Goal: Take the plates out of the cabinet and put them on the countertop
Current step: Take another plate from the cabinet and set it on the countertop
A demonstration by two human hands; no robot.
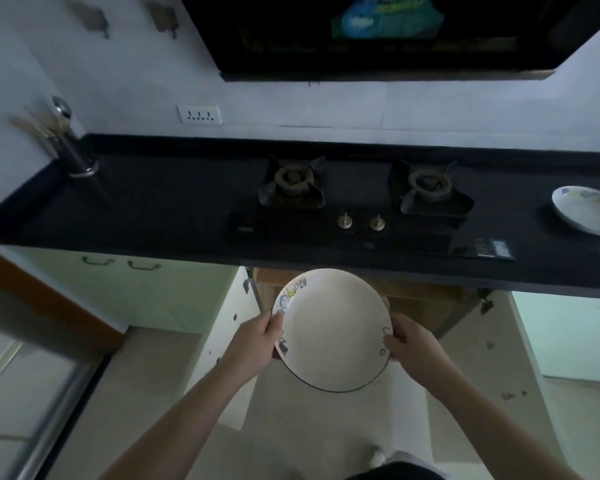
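A white plate with small cartoon drawings on its rim (331, 329) is held level in front of the open cabinet (426, 306) under the black countertop (160, 202). My left hand (257, 341) grips its left rim and my right hand (411, 344) grips its right rim. The plate hangs below the countertop's front edge, above the floor. Another white plate (586, 209) lies on the countertop at the far right.
A two-burner gas hob (361, 199) with two knobs sits in the middle of the countertop. A steel utensil holder (71, 147) stands at the far left. The cabinet's two doors (229, 327) stand open on either side. A black range hood (378, 36) hangs above.
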